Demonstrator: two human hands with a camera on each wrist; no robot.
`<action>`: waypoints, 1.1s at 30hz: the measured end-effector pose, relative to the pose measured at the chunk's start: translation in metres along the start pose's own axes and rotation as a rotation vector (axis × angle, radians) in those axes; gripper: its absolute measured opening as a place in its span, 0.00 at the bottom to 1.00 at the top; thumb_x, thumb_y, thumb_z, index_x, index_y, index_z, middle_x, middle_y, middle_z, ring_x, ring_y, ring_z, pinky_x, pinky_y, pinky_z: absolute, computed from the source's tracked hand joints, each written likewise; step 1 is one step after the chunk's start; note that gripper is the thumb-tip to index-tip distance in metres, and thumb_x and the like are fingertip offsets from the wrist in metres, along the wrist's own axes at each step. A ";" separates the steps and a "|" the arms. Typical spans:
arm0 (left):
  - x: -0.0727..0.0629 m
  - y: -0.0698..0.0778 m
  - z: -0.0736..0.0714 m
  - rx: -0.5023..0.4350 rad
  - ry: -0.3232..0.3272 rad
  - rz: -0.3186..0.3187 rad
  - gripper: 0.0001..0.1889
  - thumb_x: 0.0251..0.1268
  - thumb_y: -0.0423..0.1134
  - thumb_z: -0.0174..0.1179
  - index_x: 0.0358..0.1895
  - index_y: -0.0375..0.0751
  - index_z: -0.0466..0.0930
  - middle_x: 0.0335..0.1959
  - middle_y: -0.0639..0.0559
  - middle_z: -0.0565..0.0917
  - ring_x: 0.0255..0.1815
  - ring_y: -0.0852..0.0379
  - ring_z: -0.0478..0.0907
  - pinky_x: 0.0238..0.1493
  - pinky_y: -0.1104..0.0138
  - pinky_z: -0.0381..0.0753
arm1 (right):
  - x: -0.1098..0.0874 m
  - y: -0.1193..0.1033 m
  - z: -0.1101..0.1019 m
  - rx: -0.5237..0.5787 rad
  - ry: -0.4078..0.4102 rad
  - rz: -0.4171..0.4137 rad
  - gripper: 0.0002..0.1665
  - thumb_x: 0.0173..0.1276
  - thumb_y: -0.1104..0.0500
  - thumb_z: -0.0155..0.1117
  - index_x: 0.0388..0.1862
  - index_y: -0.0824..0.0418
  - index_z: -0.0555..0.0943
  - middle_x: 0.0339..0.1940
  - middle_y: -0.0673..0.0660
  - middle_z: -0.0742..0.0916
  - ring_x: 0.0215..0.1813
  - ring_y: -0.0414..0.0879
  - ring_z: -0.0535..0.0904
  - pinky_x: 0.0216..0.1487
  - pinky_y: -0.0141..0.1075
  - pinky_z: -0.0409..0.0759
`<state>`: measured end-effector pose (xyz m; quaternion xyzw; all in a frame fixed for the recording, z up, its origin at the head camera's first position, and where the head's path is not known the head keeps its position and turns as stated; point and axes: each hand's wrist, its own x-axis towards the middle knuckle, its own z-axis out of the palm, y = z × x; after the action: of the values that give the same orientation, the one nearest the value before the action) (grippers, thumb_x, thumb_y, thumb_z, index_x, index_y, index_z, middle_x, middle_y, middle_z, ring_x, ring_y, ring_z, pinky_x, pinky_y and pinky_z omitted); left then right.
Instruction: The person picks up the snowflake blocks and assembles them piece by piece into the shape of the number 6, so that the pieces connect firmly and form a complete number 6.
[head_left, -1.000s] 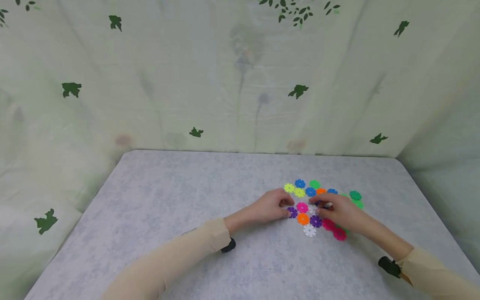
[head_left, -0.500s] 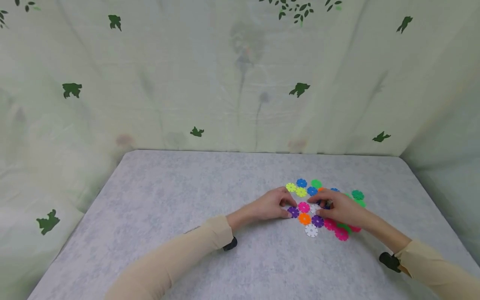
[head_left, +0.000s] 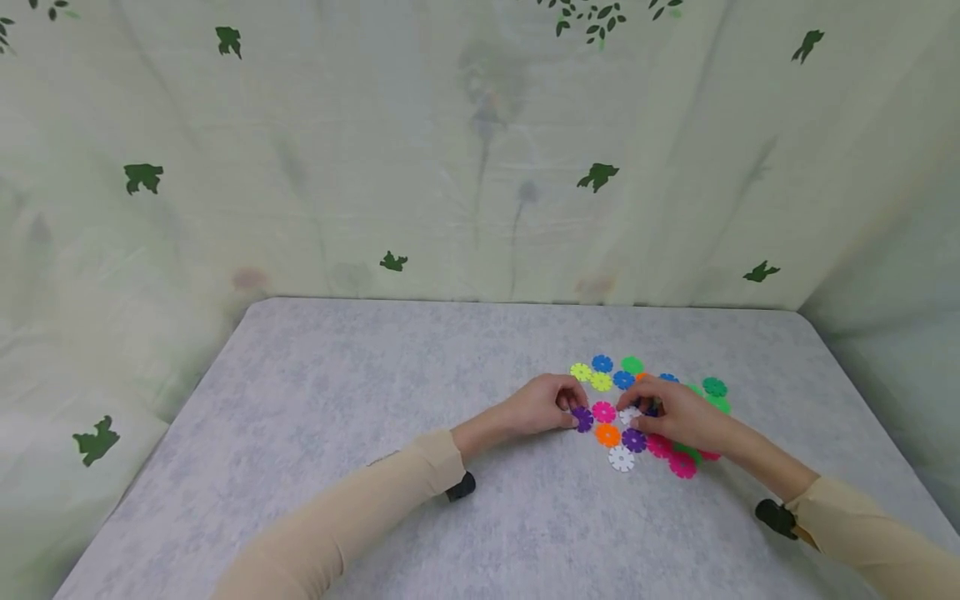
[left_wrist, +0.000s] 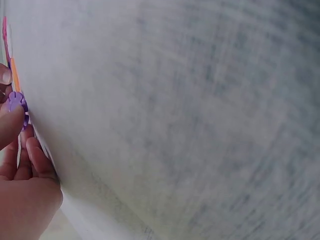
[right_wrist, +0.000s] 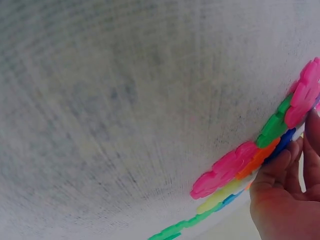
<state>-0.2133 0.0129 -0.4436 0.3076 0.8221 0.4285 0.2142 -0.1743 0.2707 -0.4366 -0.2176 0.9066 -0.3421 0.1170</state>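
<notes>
My left hand [head_left: 546,405] pinches a purple notched plastic disc [head_left: 582,419] between thumb and fingers. In the left wrist view the purple disc [left_wrist: 18,102] is tilted up off the table. Just to its right, a pink disc [head_left: 603,412] lies near an orange disc [head_left: 607,435]. My right hand [head_left: 678,414] holds a white notched disc [head_left: 628,414] at its edge between thumb and forefinger. Part of that disc is hidden by the fingers. The right palm hangs over more discs, covering several of them.
Yellow discs [head_left: 601,382], blue discs [head_left: 602,363] and green discs [head_left: 715,387] lie behind the hands. Nearer are another purple disc [head_left: 633,440], another white disc [head_left: 621,458] and pink discs [head_left: 682,465]. The grey table [head_left: 360,358] ends at a patterned cloth backdrop [head_left: 450,167].
My left hand has lifted the purple disc slightly and tilted it toward the head camera. The right hand stays nearly in place at the white disc.
</notes>
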 end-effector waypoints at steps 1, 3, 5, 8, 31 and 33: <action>0.000 0.000 -0.001 -0.011 0.001 -0.004 0.09 0.60 0.25 0.65 0.41 0.40 0.81 0.32 0.53 0.78 0.34 0.61 0.71 0.38 0.74 0.74 | 0.000 0.000 0.000 0.003 0.002 0.001 0.14 0.64 0.64 0.70 0.48 0.55 0.82 0.37 0.49 0.79 0.37 0.46 0.73 0.36 0.33 0.75; 0.000 0.000 -0.001 -0.025 0.002 -0.006 0.09 0.60 0.24 0.65 0.40 0.41 0.80 0.32 0.53 0.78 0.33 0.61 0.72 0.38 0.74 0.74 | 0.000 0.000 0.000 0.005 0.006 0.003 0.14 0.64 0.63 0.71 0.49 0.56 0.82 0.38 0.49 0.79 0.38 0.45 0.73 0.36 0.33 0.76; -0.001 0.000 -0.002 -0.031 0.000 0.002 0.09 0.60 0.24 0.64 0.40 0.40 0.80 0.32 0.53 0.78 0.33 0.61 0.72 0.39 0.74 0.74 | 0.000 0.000 0.000 0.003 0.010 0.011 0.15 0.64 0.63 0.71 0.49 0.55 0.82 0.38 0.49 0.79 0.38 0.45 0.73 0.37 0.33 0.76; -0.001 0.000 -0.002 -0.023 -0.001 0.023 0.09 0.61 0.25 0.64 0.42 0.40 0.81 0.32 0.51 0.79 0.33 0.60 0.72 0.37 0.74 0.74 | 0.000 -0.001 -0.001 -0.012 0.015 0.021 0.14 0.63 0.63 0.72 0.47 0.54 0.83 0.38 0.48 0.80 0.38 0.45 0.74 0.37 0.33 0.77; -0.044 0.012 -0.015 -0.320 0.170 -0.091 0.12 0.59 0.20 0.58 0.41 0.37 0.83 0.34 0.43 0.79 0.33 0.42 0.83 0.37 0.57 0.84 | -0.019 -0.048 -0.002 0.079 0.123 0.109 0.10 0.65 0.61 0.70 0.46 0.54 0.87 0.38 0.49 0.86 0.36 0.46 0.80 0.32 0.34 0.82; -0.048 0.014 -0.016 -0.326 0.174 -0.090 0.12 0.59 0.19 0.57 0.41 0.37 0.83 0.33 0.45 0.79 0.33 0.41 0.83 0.38 0.56 0.84 | -0.021 -0.053 0.001 0.115 0.154 0.125 0.10 0.65 0.59 0.70 0.46 0.54 0.87 0.40 0.49 0.87 0.38 0.46 0.81 0.35 0.34 0.82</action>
<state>-0.1841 -0.0233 -0.4186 0.1936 0.7703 0.5708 0.2084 -0.1390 0.2445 -0.4010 -0.1268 0.9037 -0.4011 0.0802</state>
